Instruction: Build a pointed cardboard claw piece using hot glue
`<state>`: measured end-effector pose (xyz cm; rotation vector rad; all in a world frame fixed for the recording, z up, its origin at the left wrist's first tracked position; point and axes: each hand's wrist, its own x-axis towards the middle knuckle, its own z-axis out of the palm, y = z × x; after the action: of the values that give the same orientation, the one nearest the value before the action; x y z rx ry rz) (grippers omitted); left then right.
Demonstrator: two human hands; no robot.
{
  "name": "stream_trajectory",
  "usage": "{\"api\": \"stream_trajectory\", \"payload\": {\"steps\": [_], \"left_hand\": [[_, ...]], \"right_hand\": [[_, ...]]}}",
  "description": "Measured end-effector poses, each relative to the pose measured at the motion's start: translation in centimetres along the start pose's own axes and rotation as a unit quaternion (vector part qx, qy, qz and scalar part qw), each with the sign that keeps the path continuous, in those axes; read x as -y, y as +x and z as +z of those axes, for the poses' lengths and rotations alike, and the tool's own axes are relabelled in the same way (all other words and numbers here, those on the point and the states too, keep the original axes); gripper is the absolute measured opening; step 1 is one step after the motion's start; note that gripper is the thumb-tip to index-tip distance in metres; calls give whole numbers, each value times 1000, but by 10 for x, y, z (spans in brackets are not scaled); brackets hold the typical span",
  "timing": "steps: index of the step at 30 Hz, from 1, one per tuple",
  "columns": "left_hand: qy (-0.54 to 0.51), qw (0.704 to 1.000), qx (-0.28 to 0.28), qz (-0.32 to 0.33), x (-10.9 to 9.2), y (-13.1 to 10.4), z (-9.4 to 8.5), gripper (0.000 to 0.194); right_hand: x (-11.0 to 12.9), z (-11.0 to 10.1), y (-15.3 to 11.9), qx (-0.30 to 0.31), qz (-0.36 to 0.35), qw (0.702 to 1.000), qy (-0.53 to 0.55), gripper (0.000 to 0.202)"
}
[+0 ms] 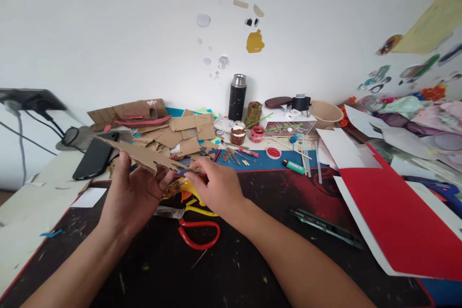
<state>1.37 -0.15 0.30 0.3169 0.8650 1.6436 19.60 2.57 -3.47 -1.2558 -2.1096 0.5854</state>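
Note:
A torn strip of brown cardboard (142, 153) with a ragged lower edge is held up over the dark desk mat. My left hand (135, 197) supports it from below, thumb at its near side and fingers curled behind. At the strip's right end, my right hand (216, 187) pinches the frayed edge between thumb and fingers. Under the hands lie scissors with red handles (200, 236). A yellow tool (197, 195), partly covered by my right hand, rests just behind them; its kind is hidden.
Cardboard scraps (180, 139) pile up behind my hands, beside a small model boat (144, 120). Paint jars (238, 135), a black thermos (237, 98) and a green glue stick (294, 167) stand or lie farther back. A utility knife (325, 226) and red paper (400, 221) are at right.

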Motion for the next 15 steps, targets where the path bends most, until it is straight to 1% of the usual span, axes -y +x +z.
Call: {"api": "stream_trajectory", "payload": {"steps": [4,8,12,15], "left_hand": [[2,1000,0,3,-1,-1,0,44],[9,1000,4,5,-1,1,-3,46],[13,1000,9,8,-1,4,-6,38],[9,1000,10,9,-1,5,-7,39]], "right_hand": [[0,-1,-1,2,-18,1000,-19,24],[-1,-1,-1,-2,-43,999,-24,22],[-2,1,-1,-5,-50,998,-27,21],[-2,1,-1,-8,-48,999,-21,21]]}}
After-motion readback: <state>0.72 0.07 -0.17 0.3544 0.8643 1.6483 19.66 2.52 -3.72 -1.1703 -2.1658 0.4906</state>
